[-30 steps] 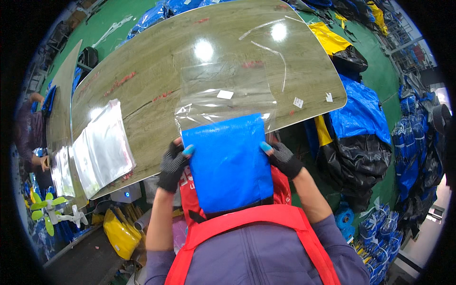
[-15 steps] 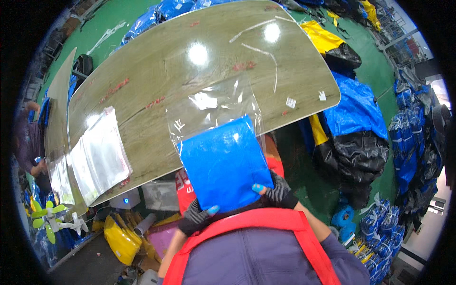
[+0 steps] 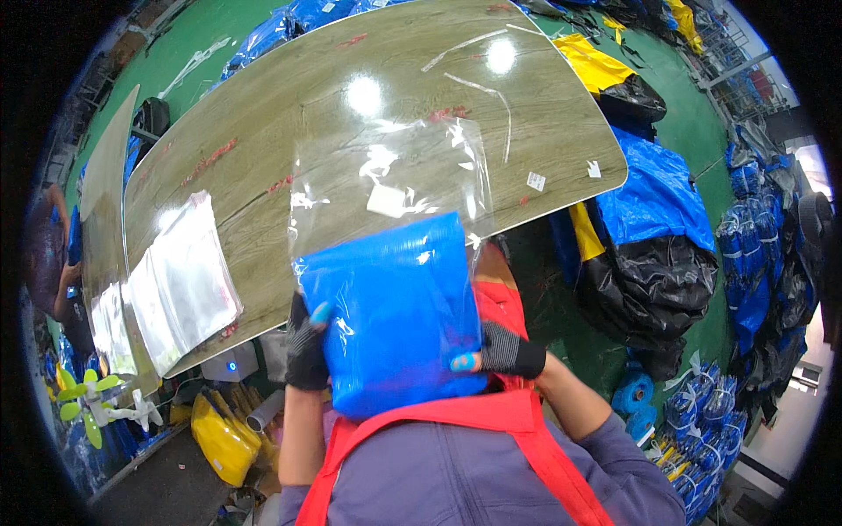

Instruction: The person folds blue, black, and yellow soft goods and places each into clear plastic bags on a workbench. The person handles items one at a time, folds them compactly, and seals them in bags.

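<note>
We judge the bagging to be well along: the blue folded sheet (image 3: 399,329) appears to lie inside 1 clear bag (image 3: 346,188), since we see glossy film across its face and a film edge along its right side. What is left, as far as we can tell, is the slack: the far stretch of the bag reaches past the sheet over the table (image 3: 272,123), unfolded, with a white label (image 3: 386,201) showing there. We cannot tell which end is the mouth, nor whether it is sealed.

The blue sheet sits between the 2 hands, its far edge over the table's near rim and its near end against the red strap (image 3: 421,408). The left hand (image 3: 307,351) has its side edge, the thumb bent onto the face and the other fingers beside and behind it. The right hand (image 3: 509,352) has the opposite side, lower down, thumb flat on the face and fingers mostly hidden beneath. We read both as clamped on the bagged sheet, though the hidden fingertips keep us from saying how firmly. To the left, we see a stack of clear bags (image 3: 189,289).
</note>
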Motion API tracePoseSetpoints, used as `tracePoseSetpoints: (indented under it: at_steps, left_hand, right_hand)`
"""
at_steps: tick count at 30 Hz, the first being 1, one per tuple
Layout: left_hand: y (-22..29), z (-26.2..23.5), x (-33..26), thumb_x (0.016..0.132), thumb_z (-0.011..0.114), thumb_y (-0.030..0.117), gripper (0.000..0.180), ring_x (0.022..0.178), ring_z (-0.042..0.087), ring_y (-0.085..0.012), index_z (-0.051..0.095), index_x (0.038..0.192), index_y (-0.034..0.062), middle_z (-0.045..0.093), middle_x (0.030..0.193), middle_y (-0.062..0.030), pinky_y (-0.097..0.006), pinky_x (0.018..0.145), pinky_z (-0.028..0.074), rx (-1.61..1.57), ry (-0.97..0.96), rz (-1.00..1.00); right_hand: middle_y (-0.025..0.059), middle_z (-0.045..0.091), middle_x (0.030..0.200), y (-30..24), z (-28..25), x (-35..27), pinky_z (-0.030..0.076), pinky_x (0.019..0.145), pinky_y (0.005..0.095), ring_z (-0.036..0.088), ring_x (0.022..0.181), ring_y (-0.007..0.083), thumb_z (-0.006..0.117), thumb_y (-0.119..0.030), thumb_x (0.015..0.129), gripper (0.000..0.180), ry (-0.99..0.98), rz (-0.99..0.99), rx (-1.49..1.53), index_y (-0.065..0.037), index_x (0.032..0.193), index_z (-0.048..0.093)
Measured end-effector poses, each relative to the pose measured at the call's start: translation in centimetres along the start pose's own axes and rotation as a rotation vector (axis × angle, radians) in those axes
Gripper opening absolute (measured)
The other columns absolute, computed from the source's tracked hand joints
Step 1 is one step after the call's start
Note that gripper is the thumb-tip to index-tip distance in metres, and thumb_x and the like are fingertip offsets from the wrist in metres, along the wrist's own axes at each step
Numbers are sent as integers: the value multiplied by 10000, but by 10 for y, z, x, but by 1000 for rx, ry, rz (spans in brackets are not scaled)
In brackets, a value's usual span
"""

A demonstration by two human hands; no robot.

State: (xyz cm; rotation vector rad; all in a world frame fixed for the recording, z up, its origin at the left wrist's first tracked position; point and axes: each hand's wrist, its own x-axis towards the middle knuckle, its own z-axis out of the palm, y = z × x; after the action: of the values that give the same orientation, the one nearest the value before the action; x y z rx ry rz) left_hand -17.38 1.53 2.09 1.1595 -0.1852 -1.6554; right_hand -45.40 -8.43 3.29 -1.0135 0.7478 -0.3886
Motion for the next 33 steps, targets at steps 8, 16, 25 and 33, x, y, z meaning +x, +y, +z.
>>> tracePoseSetpoints:
  at_steps: [8,16,25,33]
  left_hand:
    - [-14,-7,3,903,645,328,686,1264,421,-229,314,1447,72,428,1401,-130,-360,1032,390,116,6,-26]
    - [-25,-8,2,949,573,309,545,1206,481,-223,401,1391,40,507,1334,-114,-370,1044,374,304,-54,57]
    - [-19,-8,15,886,664,286,343,1030,559,-148,553,1143,90,611,1108,-53,-340,908,457,280,10,124]
    - [-8,-4,24,853,701,302,668,1154,528,-236,396,1387,41,548,1280,-104,-378,990,433,176,-98,63]
  right_hand:
    - [110,597,1199,14,-20,11,483,932,371,578,1075,222,756,-400,782,707,101,32,76,-22,1314,482]
    - [136,597,1228,10,-26,11,473,948,369,574,1098,223,750,-436,782,732,148,38,2,-7,1318,497]
    - [170,614,1188,-24,-13,10,496,920,371,613,1050,240,726,-416,808,700,130,-48,-26,33,1291,491]
    - [159,589,1226,-12,-16,12,477,938,383,578,1099,248,742,-460,779,776,141,-10,18,21,1317,460]
